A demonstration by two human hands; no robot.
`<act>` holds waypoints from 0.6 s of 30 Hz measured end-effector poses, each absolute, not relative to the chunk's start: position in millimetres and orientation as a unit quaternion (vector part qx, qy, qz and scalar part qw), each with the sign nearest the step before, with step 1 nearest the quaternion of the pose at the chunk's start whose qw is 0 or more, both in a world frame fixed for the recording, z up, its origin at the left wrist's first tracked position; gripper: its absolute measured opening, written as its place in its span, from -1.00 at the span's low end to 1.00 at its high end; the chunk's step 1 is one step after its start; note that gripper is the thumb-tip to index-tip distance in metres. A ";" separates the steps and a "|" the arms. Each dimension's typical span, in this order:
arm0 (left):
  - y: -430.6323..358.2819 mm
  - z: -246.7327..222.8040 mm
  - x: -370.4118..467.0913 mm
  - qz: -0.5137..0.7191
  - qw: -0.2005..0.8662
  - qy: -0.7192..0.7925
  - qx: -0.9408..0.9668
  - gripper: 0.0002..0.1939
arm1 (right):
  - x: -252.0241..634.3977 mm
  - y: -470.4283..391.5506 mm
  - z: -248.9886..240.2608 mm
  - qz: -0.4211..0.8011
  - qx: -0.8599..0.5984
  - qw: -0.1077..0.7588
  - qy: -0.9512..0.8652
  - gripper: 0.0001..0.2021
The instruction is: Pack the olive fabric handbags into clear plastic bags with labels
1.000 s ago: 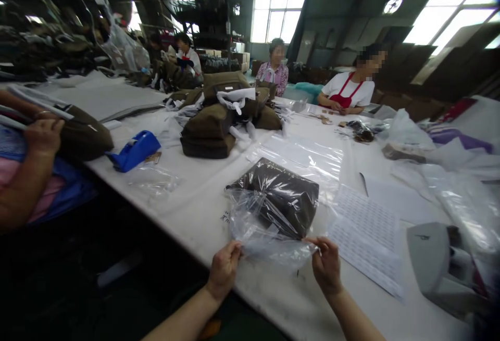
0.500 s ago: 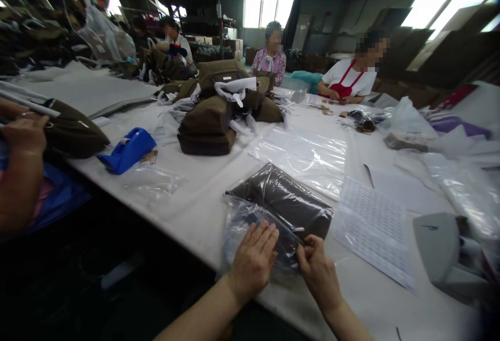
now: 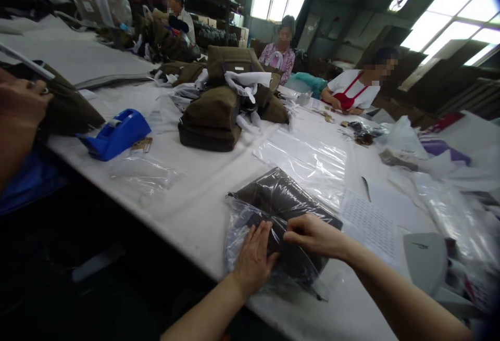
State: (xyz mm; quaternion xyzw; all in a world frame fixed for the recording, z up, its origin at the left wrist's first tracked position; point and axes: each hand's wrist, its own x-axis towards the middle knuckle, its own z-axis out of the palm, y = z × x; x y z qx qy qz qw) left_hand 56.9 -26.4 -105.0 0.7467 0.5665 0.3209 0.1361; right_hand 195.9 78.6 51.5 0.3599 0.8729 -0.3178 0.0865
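From the head view, can see the wrapped bag (image 3: 279,195) lying on the worktop (image 3: 187,200), near its edge, in clear plastic (image 3: 236,226). As half a second ago, keeping the left hand (image 3: 255,257) flat upon the clear plastic, with fingers extended and grasping nothing. Have brought the right hand (image 3: 310,234) from the lower right edge of the wrapped bag to over its middle, with fingers curled; cannot tell whether pinching the clear plastic. Below the right hand, can now see a dark lower part of the wrapped bag. Just right of the wrapped bag, can see a printed sheet (image 3: 369,221) with rows of marks, too small for reading; farther right, a grey device (image 3: 422,260) with a dark mark, not readable. Behind the wrapped bag and to its left, can see brown bags (image 3: 211,114) with a pale label (image 3: 239,68), also illegible, and farther left a blue tape dispenser (image 3: 117,135).
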 end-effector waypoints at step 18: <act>-29.8 -93.8 36.1 0.355 0.073 0.558 0.746 -0.48 | 214.1 146.1 53.6 0.049 0.596 0.116 0.793 -0.69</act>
